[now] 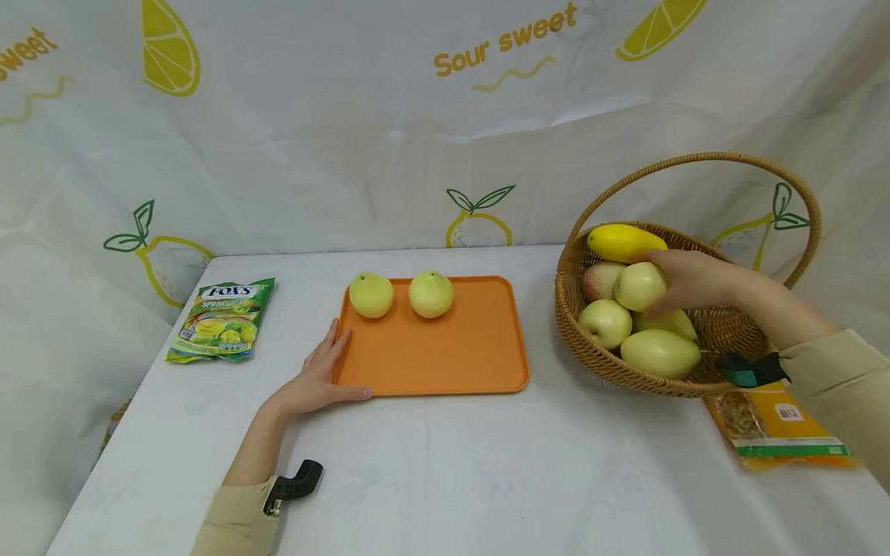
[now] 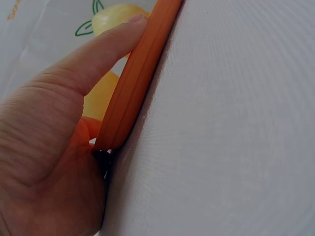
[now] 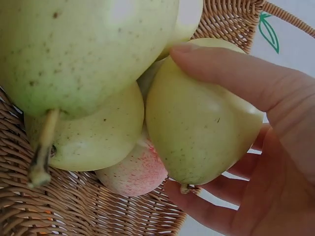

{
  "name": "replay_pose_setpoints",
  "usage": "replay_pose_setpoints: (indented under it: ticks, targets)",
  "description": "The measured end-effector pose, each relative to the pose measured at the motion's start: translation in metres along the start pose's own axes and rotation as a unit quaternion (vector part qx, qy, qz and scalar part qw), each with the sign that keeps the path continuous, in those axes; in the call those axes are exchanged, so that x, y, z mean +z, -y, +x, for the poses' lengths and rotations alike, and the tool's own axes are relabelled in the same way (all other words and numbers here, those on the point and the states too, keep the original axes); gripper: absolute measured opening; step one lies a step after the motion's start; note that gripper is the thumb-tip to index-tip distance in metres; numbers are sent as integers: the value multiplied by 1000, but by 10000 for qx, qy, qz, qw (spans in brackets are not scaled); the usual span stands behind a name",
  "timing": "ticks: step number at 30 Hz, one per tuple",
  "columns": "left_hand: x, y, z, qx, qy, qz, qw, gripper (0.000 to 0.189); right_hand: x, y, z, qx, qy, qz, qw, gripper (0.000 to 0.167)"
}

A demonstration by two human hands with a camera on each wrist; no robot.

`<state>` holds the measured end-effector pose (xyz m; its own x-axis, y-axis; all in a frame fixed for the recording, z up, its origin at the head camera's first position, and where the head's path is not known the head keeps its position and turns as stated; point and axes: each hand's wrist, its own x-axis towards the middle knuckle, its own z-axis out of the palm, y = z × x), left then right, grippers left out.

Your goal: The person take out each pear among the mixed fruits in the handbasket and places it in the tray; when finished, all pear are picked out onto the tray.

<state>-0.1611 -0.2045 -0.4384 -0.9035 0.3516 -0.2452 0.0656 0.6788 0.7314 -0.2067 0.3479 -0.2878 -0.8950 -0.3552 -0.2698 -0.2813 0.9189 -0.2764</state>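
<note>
My left hand (image 1: 314, 384) lies at the near left corner of an orange tray (image 1: 431, 355). Its fingers run straight along the left side, and the thumb (image 2: 106, 54) rests against the front rim. Two round yellow-green fruits (image 1: 371, 295) sit on the tray's far left half. At the right, my right hand (image 1: 695, 279) reaches into a wicker basket (image 1: 747, 332) and grips a pale yellow-green pear (image 3: 204, 113), thumb on one side and fingers curled round the other. Around it lie a yellow elongated fruit (image 1: 626, 242), a reddish peach (image 1: 599, 281) and several more pale green fruits (image 1: 660, 353).
The basket's tall arched handle (image 1: 702, 157) rises behind my right forearm. An orange food packet (image 1: 779, 421) lies partly under the basket's front right. At the far left of the white table is a green Fox's candy bag (image 1: 222, 320). A printed cloth hangs behind.
</note>
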Motion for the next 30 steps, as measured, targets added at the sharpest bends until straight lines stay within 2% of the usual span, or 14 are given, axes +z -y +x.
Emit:
replay_pose_setpoints:
  ticks: [7, 21, 30]
  targets:
    - [-1, 0, 0, 11, -5, 12, 10000, 115, 0, 3, -3, 19, -209, -122, 9997, 84]
    - [0, 1, 0, 17, -16, -11, 10000, 115, -1, 30, -18, 272, -507, 102, 9983, 84]
    - [0, 1, 0, 52, -6, -10, 10000, 115, 1, 40, -25, 457, -564, 549, 9959, 85]
